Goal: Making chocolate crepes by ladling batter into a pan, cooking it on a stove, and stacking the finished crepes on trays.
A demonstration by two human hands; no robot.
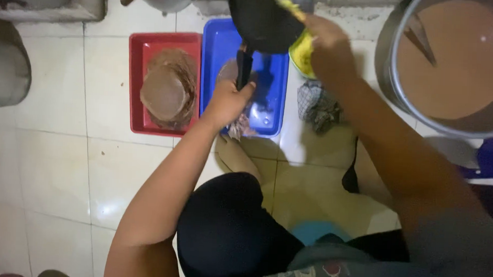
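Knees and dark shorts fill the bottom of the view, with the person crouched over a pale tiled floor (54, 164). Up from there, the left hand (228, 102) is clenched around the black handle of a dark frying pan (264, 19), which it holds tilted above a blue tray (216, 55). The right hand (326, 45) is closed on a yellow sponge (289, 6) pressed against the pan's upper rim, so the step in hand looks like scrubbing or wiping the pan. A judgement only: going on with it would call for a firm hold on the handle while the sponge works round the pan.

Under the left hand, something brownish lies in the blue tray, partly hidden by the handle. To the left of that hand sits a red tray (136, 80) holding a stack of thin brown round pancakes (169, 89). Below the right hand a yellow bowl (304, 58) rests on the floor, with a checked cloth (316, 105) crumpled just beside it. Further right stands a large metal pot (391, 67) full of light brown batter.
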